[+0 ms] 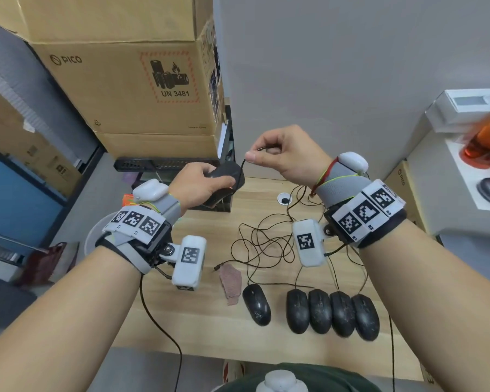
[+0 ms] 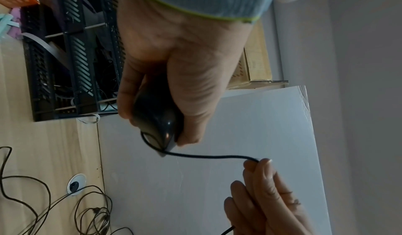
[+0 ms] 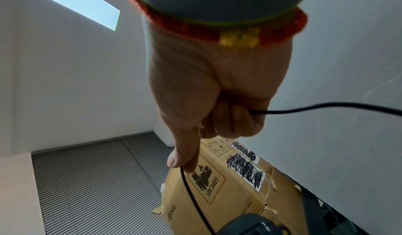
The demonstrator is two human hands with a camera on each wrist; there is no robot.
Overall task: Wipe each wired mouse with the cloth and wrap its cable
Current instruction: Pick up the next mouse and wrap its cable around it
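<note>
Light wood table (image 1: 198, 315) against a grey wall, stacked cardboard boxes (image 1: 130, 89) at 11 o'clock, black slotted rack (image 1: 164, 164) below them.

We have one wired mouse (image 1: 227, 172) lifted off the table. Left hand (image 1: 198, 183) is wrapped around the mouse body, fingers and thumb clamping its sides. Right hand (image 1: 283, 152) pinches the cable (image 2: 208, 156) between thumb and index just beside the mouse's nose, other fingers curled over the slack. The rest of the cable hangs down to a loose tangle (image 1: 269, 239) mid-table.

Five more mice on the table at 5 o'clock: one alone (image 1: 256, 304), four packed side by side (image 1: 333, 314), cables unwrapped. Cloth (image 1: 231, 282) lies flat just left of the lone mouse, in neither hand.

Our read: the cable-wrap step on the held mouse is starting.

Handling:
- Mouse looks light, a hard, smooth plastic shell, so probably slippery. Grip across the sides, as now, and leave the nose clear for the turns.
- Cable is thin and limp, with no spring. It needs light tension or the loops will likely slide off the rounded shell.
- Feed it through the pinch close to the body.
- Risk: the tail is mixed in with the other cables, so a pull may drag them or the neighbouring mice.
</note>
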